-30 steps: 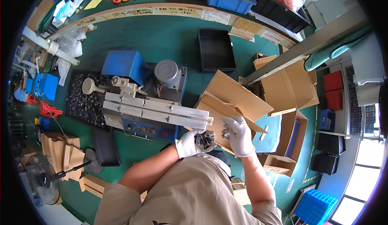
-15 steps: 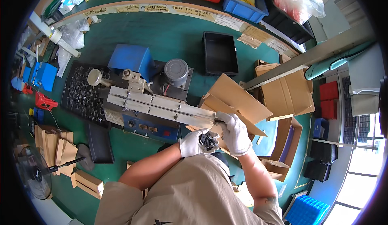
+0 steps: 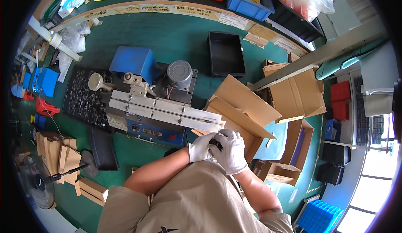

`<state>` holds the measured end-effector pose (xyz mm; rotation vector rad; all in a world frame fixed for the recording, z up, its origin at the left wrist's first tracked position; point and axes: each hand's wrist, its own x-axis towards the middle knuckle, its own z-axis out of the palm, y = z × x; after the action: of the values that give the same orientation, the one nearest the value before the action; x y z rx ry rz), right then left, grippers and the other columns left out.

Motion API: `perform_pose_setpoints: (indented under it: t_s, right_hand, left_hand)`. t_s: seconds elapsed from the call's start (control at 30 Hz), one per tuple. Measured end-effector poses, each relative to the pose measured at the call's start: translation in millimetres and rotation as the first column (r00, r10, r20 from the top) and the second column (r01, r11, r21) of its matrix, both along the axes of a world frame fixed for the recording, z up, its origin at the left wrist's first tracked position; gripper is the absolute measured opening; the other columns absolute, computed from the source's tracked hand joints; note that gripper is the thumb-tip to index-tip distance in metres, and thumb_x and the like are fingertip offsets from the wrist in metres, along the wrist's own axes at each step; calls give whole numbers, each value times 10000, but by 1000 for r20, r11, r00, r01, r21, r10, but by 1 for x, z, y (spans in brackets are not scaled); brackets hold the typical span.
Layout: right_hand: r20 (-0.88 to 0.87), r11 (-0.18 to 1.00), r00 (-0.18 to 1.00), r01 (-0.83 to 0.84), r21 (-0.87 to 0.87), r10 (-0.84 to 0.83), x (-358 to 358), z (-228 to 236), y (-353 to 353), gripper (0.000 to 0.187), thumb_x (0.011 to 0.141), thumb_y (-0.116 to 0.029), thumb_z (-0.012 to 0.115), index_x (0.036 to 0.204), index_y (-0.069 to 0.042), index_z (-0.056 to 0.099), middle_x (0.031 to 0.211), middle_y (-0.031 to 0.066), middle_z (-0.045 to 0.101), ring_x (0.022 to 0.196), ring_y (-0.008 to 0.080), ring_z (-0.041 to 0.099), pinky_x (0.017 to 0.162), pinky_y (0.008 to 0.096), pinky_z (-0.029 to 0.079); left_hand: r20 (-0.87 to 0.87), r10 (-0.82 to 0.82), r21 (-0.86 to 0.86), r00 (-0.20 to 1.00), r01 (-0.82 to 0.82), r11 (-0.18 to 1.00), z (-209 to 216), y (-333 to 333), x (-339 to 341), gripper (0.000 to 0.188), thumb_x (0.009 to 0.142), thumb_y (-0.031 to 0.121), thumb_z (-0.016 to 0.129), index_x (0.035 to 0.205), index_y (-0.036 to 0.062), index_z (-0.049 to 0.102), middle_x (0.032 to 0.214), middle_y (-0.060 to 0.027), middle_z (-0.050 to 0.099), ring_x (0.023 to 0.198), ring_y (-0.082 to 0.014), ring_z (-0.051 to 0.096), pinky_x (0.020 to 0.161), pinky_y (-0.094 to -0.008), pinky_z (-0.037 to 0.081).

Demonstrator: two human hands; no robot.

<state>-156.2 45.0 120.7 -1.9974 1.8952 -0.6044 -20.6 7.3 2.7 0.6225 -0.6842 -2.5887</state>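
In a white glove, my left hand (image 3: 200, 148) is closed around a bunch of small black parts (image 3: 216, 144) in front of my chest. My right hand (image 3: 233, 152), gloved too, is closed against the left, its curled fingertips gripping at the bunch. Between them the two hands cover most of the parts, so their exact shape is hidden. Just beyond my fingers ends the long metal rail (image 3: 165, 112) of a bench machine, which slopes down from the left. Its blue control panel (image 3: 157, 133) sits under the rail.
Many small black pieces fill a dark tray (image 3: 83, 101) left of the machine. A black bin (image 3: 226, 55) stands behind it. Opened cardboard boxes (image 3: 245, 105) crowd the right, near a slanting metal post (image 3: 301, 61). A fan (image 3: 39, 178) is at far left.
My right hand has come away from the rail's end, down and left to my left hand. It now covers much of the black bunch that showed before.
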Motion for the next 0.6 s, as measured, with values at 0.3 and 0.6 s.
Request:
perform_pose_setpoints:
  t_s: [0.3,0.6]
  right_hand:
    - [390,996,918,81,-21,-67,-11,1,2,147,775,-43,733,921,-40,749,1027,104,658,937,270,622,842,387,502]
    - [635,975,766,203,-94,-98,-32,-16,-21,237,850,98,666,1045,-28,718,1028,66,607,975,176,573,890,297,474]
  left_hand:
    - [-282,80,629,956,121,768,-14,-5,-13,313,1069,302,396,1195,77,572,1115,-117,663,996,-250,662,927,-433,546]
    - [-342,29,571,939,183,800,-15,-7,-8,486,1057,411,402,1231,-3,587,1185,-199,661,1102,-336,647,1016,-515,496]
